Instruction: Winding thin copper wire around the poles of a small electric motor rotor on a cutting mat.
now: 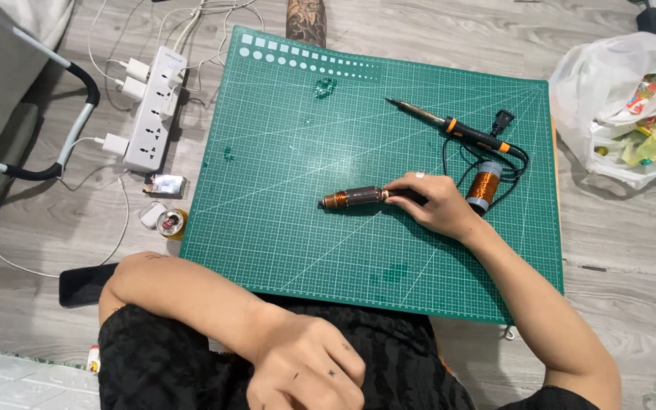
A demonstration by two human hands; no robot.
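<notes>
Fingers of the right hand (436, 203) grip the motor rotor (354, 199) mid-mat (282, 243), open mat around; left hand (305, 368) lies loose, empty.

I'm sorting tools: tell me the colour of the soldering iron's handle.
The soldering iron has a black handle with orange bands, seen in the head view.

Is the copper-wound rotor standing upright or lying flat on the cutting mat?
Lying flat. The rotor rests on its side on the green cutting mat, long axis running left to right, with the right hand gripping its right end.
</notes>
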